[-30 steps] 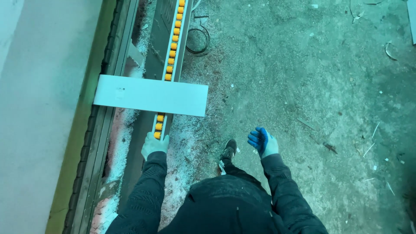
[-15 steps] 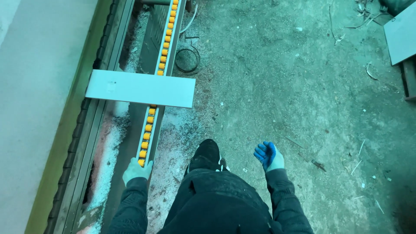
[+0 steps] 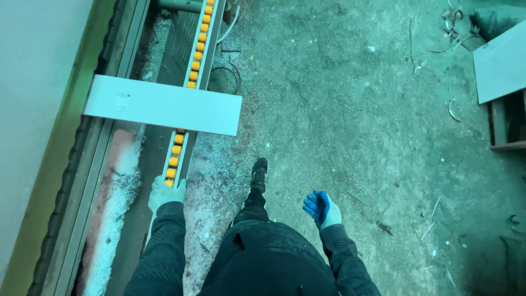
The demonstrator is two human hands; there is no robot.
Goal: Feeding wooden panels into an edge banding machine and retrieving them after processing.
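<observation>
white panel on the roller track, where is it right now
In the head view the white panel lies across the track of orange rollers at upper left, ahead of the left hand, which rests on the track's near end.

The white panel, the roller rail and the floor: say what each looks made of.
Panel: smooth, matte white board with straight edges, perhaps laminated; core unclear. Rail: grey metal channel holding glossy orange wheels, likely plastic. Floor: rough, dusty concrete, scattered with debris.
</observation>
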